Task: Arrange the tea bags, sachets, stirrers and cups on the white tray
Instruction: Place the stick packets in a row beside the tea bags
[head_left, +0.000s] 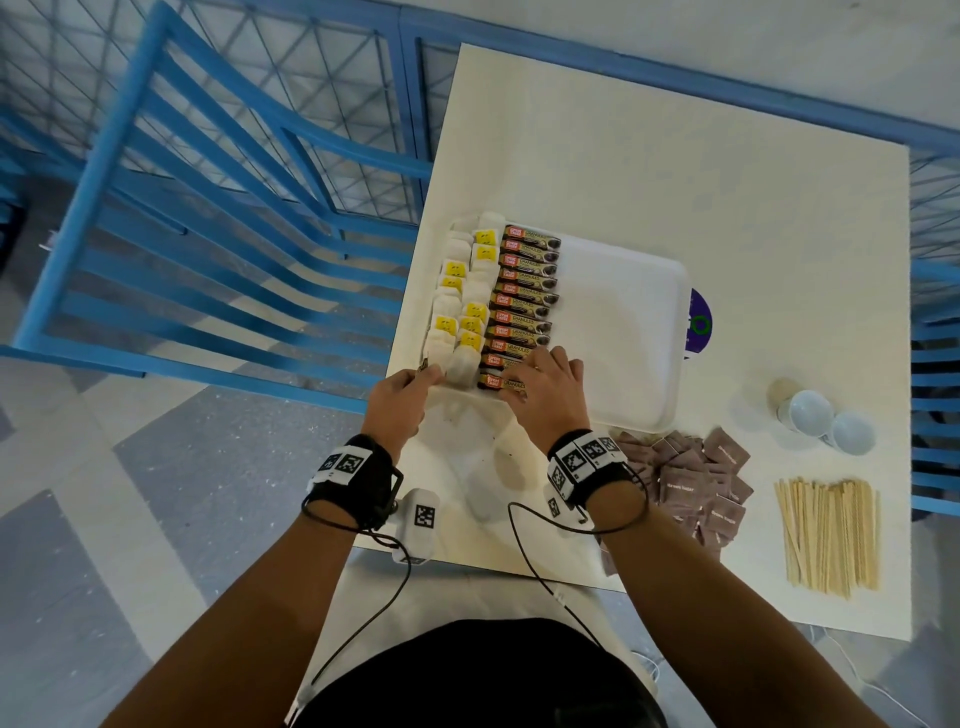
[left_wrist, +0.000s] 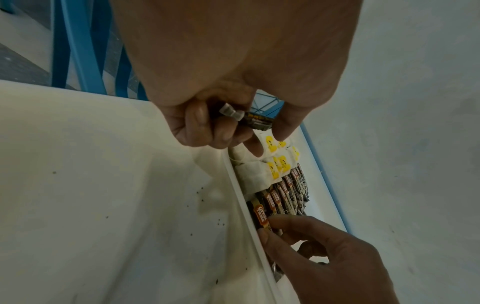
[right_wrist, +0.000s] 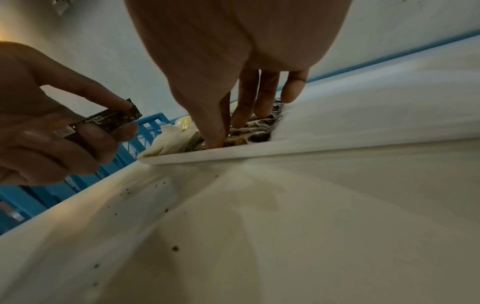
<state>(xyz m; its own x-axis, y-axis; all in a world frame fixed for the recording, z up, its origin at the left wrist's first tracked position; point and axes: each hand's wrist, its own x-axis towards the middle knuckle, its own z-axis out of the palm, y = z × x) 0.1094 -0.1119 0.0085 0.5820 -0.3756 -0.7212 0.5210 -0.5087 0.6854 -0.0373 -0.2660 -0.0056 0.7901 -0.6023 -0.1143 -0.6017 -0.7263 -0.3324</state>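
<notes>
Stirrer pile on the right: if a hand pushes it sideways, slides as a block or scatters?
Probably scatters: the stirrers lie loose, side by side, with nothing binding them. They look like thin flat sticks, so likely light, and sliding or fanning rather than rolling. The table looks smooth, so little grip; pinching the whole pile from both sides seems safer than pushing it.

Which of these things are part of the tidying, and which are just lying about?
Job: tray, tea bags, coffee sachets, sugar sachets, stirrers, cups, left hand holding a sachet, right hand.
Lying about: purple disc, blue chair.
</notes>
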